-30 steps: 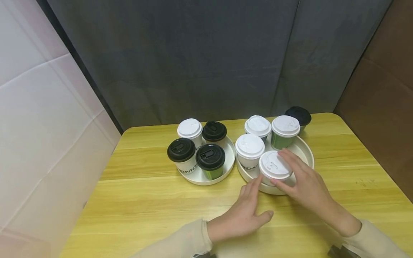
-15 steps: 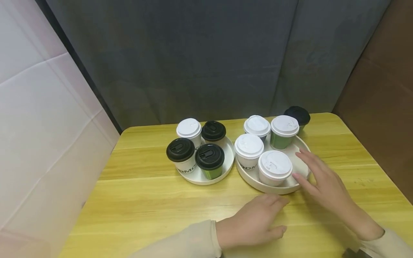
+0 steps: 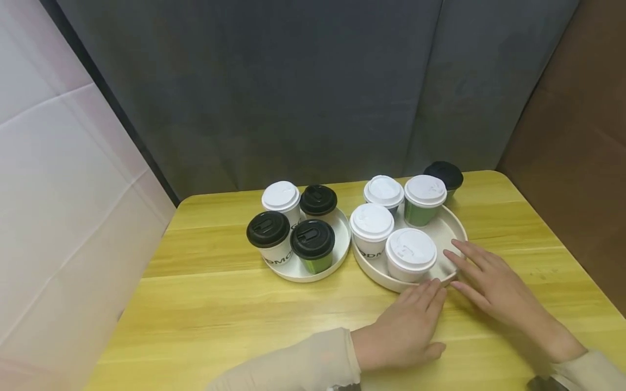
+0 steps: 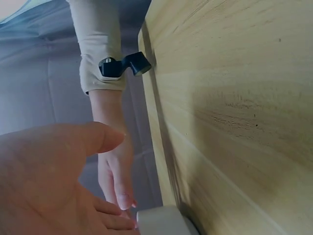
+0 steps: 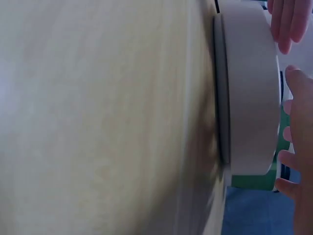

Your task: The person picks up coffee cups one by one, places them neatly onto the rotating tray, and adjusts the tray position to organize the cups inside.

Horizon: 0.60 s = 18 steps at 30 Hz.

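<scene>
The right-hand round white tray carries several paper coffee cups with white lids. At its front stands one white cup; a green cup is behind it. My left hand has straight fingers at the tray's front rim, close below the front cup. My right hand lies at the right rim with fingers spread and slightly bent. In the right wrist view the tray's wall lies beside the fingers of both hands. Neither hand holds a cup; whether the fingertips press the rim is hard to tell.
A second round white tray sits left, almost touching the first. It bears a white-lidded cup and several black-lidded cups. Another black-lidded cup stands behind the right tray, near the wooden table's back edge.
My right hand has come off the front white-lidded cup and moved right to the tray's rim. My left hand has moved right, from beside that cup to the front rim.
</scene>
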### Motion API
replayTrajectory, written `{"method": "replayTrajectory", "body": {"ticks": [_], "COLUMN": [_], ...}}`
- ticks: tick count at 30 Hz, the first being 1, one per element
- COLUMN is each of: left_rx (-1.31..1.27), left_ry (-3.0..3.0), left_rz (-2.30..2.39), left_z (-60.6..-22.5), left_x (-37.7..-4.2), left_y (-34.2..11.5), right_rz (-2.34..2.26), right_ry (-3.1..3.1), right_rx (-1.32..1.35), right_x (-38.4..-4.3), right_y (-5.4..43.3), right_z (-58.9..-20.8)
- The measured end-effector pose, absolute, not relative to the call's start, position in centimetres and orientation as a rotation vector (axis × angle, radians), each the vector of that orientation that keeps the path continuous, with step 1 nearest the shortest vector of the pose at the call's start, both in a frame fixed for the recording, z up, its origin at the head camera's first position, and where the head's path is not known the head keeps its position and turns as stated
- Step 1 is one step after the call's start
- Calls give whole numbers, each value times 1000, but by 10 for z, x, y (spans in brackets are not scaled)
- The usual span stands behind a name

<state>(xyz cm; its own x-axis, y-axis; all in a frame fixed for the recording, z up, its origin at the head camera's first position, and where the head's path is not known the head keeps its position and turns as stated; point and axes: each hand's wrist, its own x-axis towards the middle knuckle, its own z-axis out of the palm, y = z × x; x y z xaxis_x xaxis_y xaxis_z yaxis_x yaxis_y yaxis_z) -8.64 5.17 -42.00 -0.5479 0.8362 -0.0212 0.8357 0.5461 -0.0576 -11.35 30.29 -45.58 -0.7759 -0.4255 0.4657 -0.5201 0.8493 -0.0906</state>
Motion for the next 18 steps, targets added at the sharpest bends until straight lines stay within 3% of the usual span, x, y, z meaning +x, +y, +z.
{"method": "replayTrajectory", "body": {"ticks": [18], "left_rx": [-1491], "left_ry": [-2787], "left_rz": [44], "left_z": [-418], "left_x": [-84], "left_y": [40], "right_rz": [280], "right_ry": [-2601], "right_rx": [689], "right_x": [-114], "right_y": [305], "right_z": [-464]}}
